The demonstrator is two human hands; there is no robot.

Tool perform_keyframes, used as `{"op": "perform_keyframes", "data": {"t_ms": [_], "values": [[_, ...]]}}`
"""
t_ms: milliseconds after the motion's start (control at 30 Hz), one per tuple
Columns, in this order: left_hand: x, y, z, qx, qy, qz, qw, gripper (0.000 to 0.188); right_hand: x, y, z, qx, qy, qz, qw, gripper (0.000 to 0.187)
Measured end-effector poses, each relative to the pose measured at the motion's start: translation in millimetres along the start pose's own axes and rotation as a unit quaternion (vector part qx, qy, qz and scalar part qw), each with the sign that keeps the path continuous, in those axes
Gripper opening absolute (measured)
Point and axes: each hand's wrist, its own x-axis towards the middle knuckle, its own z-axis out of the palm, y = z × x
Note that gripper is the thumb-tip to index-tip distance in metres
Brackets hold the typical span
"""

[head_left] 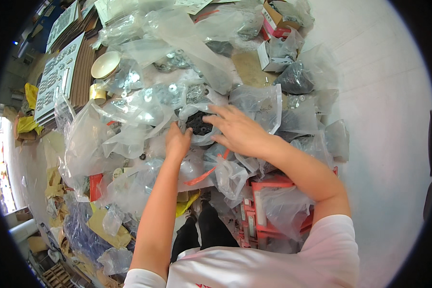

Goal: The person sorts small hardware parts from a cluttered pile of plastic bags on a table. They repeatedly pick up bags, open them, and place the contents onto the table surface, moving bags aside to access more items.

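Red lettering [204, 285] marks a white shirt [259, 264]; left hand [178, 141] grips a bag [204, 139] of black pieces [197, 123], right hand [237, 129] spread apart.

- Clear plastic bag [205, 139]; thin, soft and translucent, with a whitish cast; gapes open toward the camera, with a loose, crumpled rim all around the contents;
- Lies between the left hand [178, 141] and the right hand [236, 132]; gripped at the left edge by the left thumb and fingers; partly covered on the right by outspread fingers;
- Black parts [197, 124]; small, dark and many; sit inside the bag in one dense, uneven heap, just beside the right fingertips; too small to tell in exact shape
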Motion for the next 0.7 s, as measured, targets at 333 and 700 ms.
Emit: {"op": "perform_keyframes", "data": {"t_ms": [333,700], "values": [[9,24,-48,-0.517,-0.185,-0.174,0.817,0.021,30,69,49,0.496,-0.024,0.421,0.759,0.041],[-13,64,-95,-0.210,0.042,0.016,0.977,0.027,6,-2,-9,0.228,0.267,0.295,0.889,0.027]]}}
